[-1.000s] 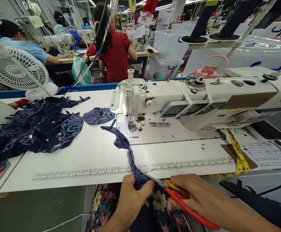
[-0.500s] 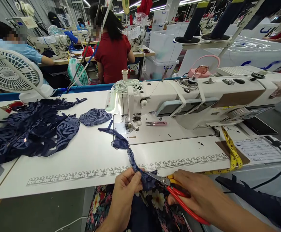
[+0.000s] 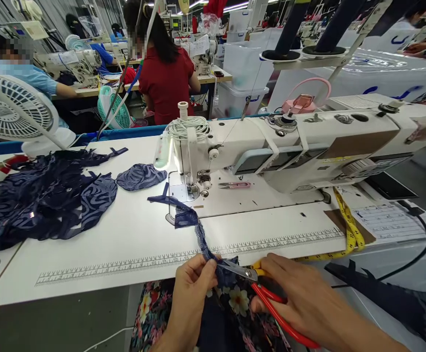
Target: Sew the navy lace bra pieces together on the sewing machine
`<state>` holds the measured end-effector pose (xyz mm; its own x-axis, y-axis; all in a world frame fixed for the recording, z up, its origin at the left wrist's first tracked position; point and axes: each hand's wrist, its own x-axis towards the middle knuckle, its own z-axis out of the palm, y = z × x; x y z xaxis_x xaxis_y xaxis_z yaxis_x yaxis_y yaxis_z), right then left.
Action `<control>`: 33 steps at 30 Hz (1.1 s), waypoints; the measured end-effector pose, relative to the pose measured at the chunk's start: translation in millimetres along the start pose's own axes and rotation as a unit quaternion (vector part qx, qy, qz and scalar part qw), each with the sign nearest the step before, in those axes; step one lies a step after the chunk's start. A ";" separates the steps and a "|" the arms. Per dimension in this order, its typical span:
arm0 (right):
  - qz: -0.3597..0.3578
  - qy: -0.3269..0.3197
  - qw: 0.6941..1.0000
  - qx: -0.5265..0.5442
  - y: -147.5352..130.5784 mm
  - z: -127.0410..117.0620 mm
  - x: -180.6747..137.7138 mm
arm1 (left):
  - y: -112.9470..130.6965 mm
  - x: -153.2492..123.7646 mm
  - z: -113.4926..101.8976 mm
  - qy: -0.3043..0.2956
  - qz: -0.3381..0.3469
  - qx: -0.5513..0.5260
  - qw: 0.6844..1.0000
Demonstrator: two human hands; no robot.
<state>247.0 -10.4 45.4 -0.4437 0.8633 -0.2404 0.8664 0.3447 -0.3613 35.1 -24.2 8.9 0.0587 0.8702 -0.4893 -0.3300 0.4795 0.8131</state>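
Note:
My left hand (image 3: pixel 194 288) pinches a narrow strip of navy lace fabric (image 3: pixel 202 239) between thumb and fingers at the table's front edge. The strip runs back to a sheer navy piece (image 3: pixel 185 215) lying beside the sewing machine's needle plate. In my right hand (image 3: pixel 289 288) is a pair of scissors (image 3: pixel 249 274) with red and yellow handles. Their blades lie against the fabric just right of my left fingertips; whether they are fully closed is hard to see. The fabric's loose end (image 3: pixel 229 276) hangs below the blades over my lap.
A white sewing machine (image 3: pixel 264 146) stands behind my hands, with pink thread snips (image 3: pixel 235 185) on its bed. Navy fabric pieces (image 3: pixel 44 195) are heaped at left. A yellow tape measure (image 3: pixel 350 230) lies at right, near a dark fabric piece (image 3: pixel 389 298). Co-workers sit beyond.
The camera view has shifted slightly. The sheer piece by the needle plate has turned and lies flatter. My hands keep nearly the same place, with the scissor blades still at the strip.

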 end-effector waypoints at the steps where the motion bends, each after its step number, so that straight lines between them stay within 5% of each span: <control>1: 0.001 -0.002 1.000 -0.002 -0.1 0.6 0.3 | -0.7 -0.2 1.0 -0.001 0.003 0.003 1.000; 18: 0.031 -0.005 0.998 0.052 -8.1 12.9 -0.3 | -12.5 1.4 7.5 0.006 0.032 -0.006 0.999; 26: 0.038 -0.044 0.980 0.189 -10.0 8.9 -0.6 | -11.8 0.0 8.5 0.009 0.020 -0.030 0.999; 33: 0.039 0.003 0.992 0.121 -5.5 8.9 4.2 | -3.2 2.1 9.2 0.011 0.017 -0.062 0.998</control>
<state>238.4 -11.9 38.3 -0.3764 0.8858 -0.2715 0.8175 0.1797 -0.5471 45.0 -22.9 8.3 0.0249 0.8820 -0.4707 -0.4463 0.4311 0.7842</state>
